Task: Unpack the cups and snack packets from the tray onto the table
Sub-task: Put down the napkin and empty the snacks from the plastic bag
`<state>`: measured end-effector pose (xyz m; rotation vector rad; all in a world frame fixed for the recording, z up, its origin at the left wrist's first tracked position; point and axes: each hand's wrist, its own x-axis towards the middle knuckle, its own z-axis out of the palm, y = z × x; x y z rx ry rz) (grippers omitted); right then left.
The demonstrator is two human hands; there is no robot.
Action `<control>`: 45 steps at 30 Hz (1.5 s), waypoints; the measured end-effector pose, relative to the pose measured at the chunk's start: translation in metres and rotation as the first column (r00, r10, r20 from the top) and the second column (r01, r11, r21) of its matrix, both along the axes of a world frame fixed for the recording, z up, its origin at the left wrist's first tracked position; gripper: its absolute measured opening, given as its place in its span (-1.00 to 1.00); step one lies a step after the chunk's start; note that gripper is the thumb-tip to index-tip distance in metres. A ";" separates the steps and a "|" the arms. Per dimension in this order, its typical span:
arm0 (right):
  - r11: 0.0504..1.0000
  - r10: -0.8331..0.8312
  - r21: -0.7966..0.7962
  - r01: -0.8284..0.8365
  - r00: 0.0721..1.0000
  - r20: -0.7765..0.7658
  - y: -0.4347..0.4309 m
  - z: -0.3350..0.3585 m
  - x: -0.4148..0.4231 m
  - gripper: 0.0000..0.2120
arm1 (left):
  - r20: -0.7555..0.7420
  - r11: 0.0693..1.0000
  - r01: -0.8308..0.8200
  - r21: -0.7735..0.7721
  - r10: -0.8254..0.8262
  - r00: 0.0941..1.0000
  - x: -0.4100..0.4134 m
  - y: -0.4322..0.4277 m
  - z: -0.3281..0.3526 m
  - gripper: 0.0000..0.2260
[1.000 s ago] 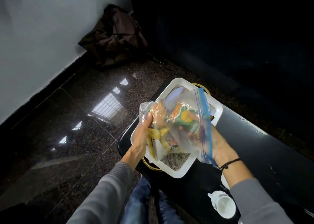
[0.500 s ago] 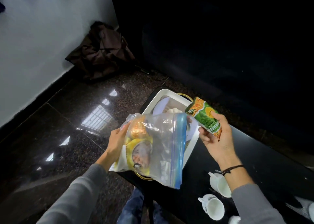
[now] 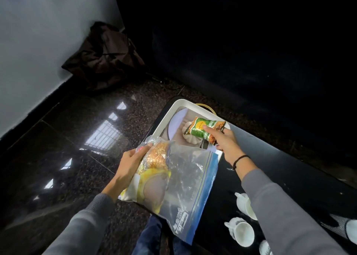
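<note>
My left hand grips the closed end of a clear zip bag with a blue seal, held above the near end of the white tray. Inside the bag lie an orange snack packet and a yellow one. My right hand holds a green and orange snack packet over the tray. In the tray sit a white plate and a white ribbed dish. White cups stand on the black table at lower right.
The table's left edge drops to a glossy dark granite floor. A brown bag is slumped against the white wall at the back left. Beyond the table everything is dark. My knees in blue jeans show below the bag.
My right hand pulled the green packet out of the zip bag, lifted it clear to the right, and now holds it over the tray. The bag tipped flatter in my left hand.
</note>
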<state>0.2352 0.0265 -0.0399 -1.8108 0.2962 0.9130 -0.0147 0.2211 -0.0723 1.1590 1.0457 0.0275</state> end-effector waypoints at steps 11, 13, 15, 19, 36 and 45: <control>0.988 -0.113 0.111 0.108 0.993 0.041 -0.007 -0.036 0.001 -0.72 | 0.039 0.999 -0.003 -0.048 0.005 0.999 0.011 -0.003 0.000 -0.32; 0.989 -0.123 0.090 0.117 0.990 0.065 -0.020 -0.033 -0.005 -0.79 | 0.048 0.999 -0.017 -0.041 0.019 0.999 0.014 -0.005 0.003 -0.28; 0.983 -0.147 0.122 0.138 0.987 0.063 -0.033 -0.026 -0.013 -0.83 | 0.038 0.998 -0.033 -0.050 0.034 0.999 0.016 -0.007 0.003 -0.32; 0.968 -0.200 0.175 0.182 0.976 0.086 -0.055 -0.007 -0.035 -0.86 | -0.002 0.996 -0.084 -0.036 0.084 0.996 0.018 -0.012 0.000 -0.45; 0.811 0.526 0.377 -0.448 0.840 -0.134 -0.032 0.033 -0.105 -0.71 | -0.018 0.984 -0.095 -0.151 0.093 0.996 0.031 -0.039 0.012 -0.65; 0.889 0.457 0.140 -0.437 0.870 -0.186 -0.023 0.025 -0.109 -0.72 | 0.003 0.971 -0.180 -0.159 0.183 0.983 0.026 -0.046 0.014 -0.65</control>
